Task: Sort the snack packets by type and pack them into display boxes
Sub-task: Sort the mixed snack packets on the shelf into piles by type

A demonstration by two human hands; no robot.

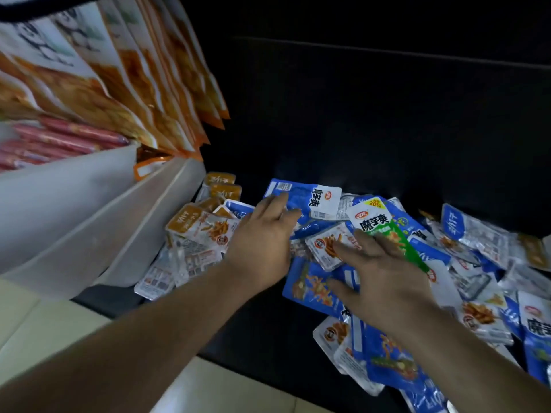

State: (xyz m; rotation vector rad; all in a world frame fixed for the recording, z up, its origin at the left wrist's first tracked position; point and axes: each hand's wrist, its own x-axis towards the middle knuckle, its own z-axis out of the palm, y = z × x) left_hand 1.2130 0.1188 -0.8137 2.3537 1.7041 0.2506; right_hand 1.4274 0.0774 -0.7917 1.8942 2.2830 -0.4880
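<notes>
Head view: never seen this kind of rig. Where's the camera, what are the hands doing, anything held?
There is no machine here: a person sorts snacks with bare hands. The one picture comes from a wide-angle camera worn on the person's head, looking forward and down, so both arms enter from the bottom edge. The left hand reaches forward, and its fingers lie on a blue packet. The right hand is spread flat over the pile of small blue, white and orange packets, next to a green packet. Neither hand plainly grips anything. The pile lies on a dark surface. At left are white boxes, with orange bags and red sausages above them in the picture.
</notes>
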